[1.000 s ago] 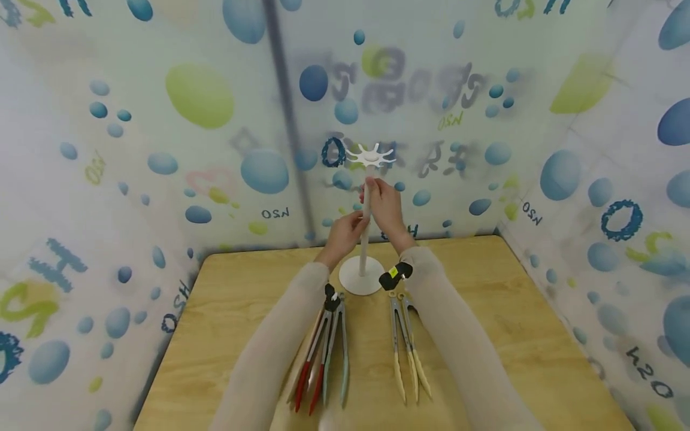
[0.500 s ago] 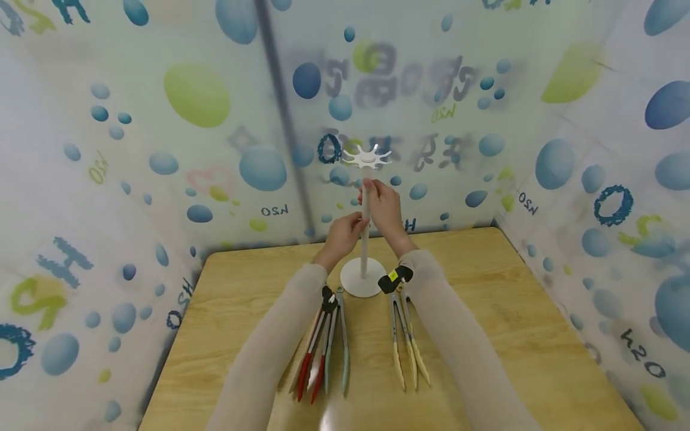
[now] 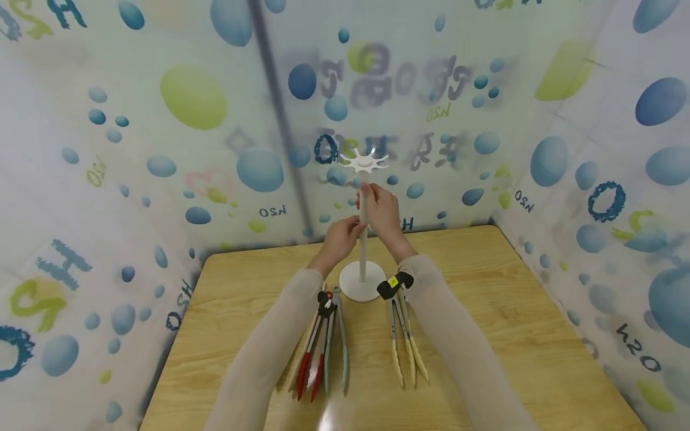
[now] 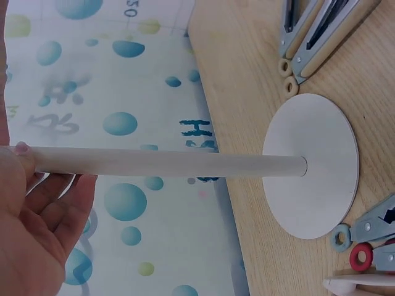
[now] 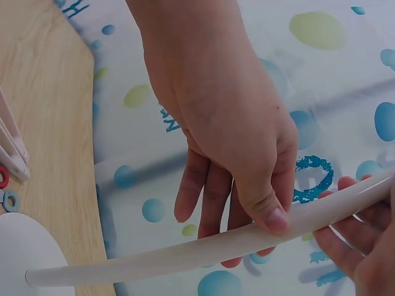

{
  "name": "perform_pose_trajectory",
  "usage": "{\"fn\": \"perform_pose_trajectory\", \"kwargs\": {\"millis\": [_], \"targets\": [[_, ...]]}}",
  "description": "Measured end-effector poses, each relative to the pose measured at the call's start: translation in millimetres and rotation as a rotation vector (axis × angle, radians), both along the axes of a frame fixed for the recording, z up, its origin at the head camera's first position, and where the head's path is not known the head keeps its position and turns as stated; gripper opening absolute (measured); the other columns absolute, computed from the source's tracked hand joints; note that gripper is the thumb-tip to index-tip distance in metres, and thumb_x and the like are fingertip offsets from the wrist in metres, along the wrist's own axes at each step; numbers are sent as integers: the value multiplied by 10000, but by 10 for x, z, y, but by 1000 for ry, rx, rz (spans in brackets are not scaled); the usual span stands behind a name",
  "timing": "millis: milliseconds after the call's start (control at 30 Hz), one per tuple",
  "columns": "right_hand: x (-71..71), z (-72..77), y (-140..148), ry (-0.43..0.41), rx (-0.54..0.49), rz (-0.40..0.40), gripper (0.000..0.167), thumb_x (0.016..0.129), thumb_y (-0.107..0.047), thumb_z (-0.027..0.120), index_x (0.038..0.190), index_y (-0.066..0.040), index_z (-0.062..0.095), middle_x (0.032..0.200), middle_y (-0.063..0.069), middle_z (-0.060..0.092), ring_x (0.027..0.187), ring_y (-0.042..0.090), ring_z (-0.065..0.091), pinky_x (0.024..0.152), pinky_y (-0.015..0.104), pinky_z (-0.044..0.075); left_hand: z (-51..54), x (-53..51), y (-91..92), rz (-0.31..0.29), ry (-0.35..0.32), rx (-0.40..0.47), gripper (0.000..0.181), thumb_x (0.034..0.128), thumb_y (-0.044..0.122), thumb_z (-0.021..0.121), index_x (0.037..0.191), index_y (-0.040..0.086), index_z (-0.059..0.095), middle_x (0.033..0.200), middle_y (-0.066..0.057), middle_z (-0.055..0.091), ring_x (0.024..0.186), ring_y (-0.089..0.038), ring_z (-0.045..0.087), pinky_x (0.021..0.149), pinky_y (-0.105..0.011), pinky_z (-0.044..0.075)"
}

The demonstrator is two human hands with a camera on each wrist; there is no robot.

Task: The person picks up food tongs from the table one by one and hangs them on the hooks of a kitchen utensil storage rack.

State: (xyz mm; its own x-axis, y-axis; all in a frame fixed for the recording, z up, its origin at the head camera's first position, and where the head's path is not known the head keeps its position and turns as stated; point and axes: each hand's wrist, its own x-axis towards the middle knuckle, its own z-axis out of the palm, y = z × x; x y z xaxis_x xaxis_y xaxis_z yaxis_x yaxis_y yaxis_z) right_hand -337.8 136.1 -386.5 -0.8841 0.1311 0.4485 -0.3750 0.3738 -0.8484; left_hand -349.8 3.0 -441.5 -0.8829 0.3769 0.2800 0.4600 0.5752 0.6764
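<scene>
A white stand (image 3: 362,260) rises from a round base (image 3: 350,286) near the back of the table, and a flat hub (image 3: 365,161) with several curved prongs tops it. My right hand (image 3: 384,216) grips the upper pole below the hub. Just under it, my left hand (image 3: 339,240) pinches the pole between thumb and fingers. In the left wrist view the pole (image 4: 173,163) runs straight into the base, with the left hand (image 4: 37,228) at its far end. In the right wrist view the left hand (image 5: 222,117) comes from above and the right hand (image 5: 370,240) is partly cut off.
Red-tipped tongs (image 3: 311,365) and mint-tipped tongs (image 3: 336,350) lie left of centre, partly beside the left sleeve, along with a beige pair. Cream-tipped tongs (image 3: 406,350) lie near the right sleeve. Patterned walls (image 3: 259,108) enclose the wooden table (image 3: 528,335) on three sides.
The head view has shifted slightly, so the scene sits a little differently. Both hands keep their hold on the pole, and the tongs have not moved.
</scene>
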Motion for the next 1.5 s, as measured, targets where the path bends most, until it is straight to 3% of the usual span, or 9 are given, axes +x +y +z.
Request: {"fn": "perform_pose_trajectory", "kwargs": {"millis": [167,400,767,900,1033,1167,1267,1367,1500], "targets": [[14,-17,-33,3,2,2,541,1015,-534,421,959,-81,711,863,119,731,807,253,684,825,408,566,-10,40,-29,20,11,2,335,1033,304,505,1236,104,679,866,-116,725,666,-176,569,569,-232,442],[73,8,-52,-2,0,18,502,1027,-486,439,941,-70,707,860,135,733,806,266,689,830,420,565,-42,97,-38,44,29,23,331,1019,310,530,1221,104,691,1060,-105,759,958,-254,712,799,-390,590],[173,32,-73,11,14,35,546,1013,-519,432,926,-58,710,856,144,739,795,260,699,808,392,569,-82,191,-67,76,97,6,325,995,333,551,1172,116,716,1006,-88,769,904,-254,718,785,-406,586],[159,51,-64,24,-4,73,545,1009,-533,431,942,-70,710,871,139,741,811,249,719,809,390,587,-77,173,-78,72,118,26,312,995,324,556,1160,116,720,1008,-89,769,906,-253,717,793,-415,583],[155,62,23,-58,-28,188,546,1005,-532,437,1068,-57,698,987,172,738,933,273,717,851,399,600,-93,175,-101,34,60,36,330,1010,324,543,1221,121,694,1098,-87,759,1011,-251,719,865,-411,589],[179,169,217,-196,64,276,620,983,-557,480,1397,-95,506,1276,169,654,1176,313,630,963,463,555,-123,210,-195,-17,-18,14,403,1023,312,530,1377,126,578,1259,-100,697,1137,-278,682,959,-419,564],[228,332,389,-232,172,252,825,920,-591,582,1564,-216,226,1508,116,468,1351,330,501,1048,538,481,-190,249,-345,-3,-79,14,448,1026,282,533,1449,140,499,1331,-113,651,1189,-298,652,977,-428,554],[288,529,532,-169,301,176,997,842,-618,672,1585,-354,62,1632,40,267,1462,325,362,1103,606,397,-308,286,-535,39,-114,18,444,1029,241,535,1456,130,490,1343,-126,638,1201,-306,638,965,-439,555],[345,816,606,-1,555,148,952,835,-574,714,1573,-419,133,1672,-8,154,1532,319,211,1142,663,303,-510,335,-776,76,-118,-24,416,1022,182,543,1422,69,521,1323,-156,643,1192,-321,630,974,-462,540]]}}
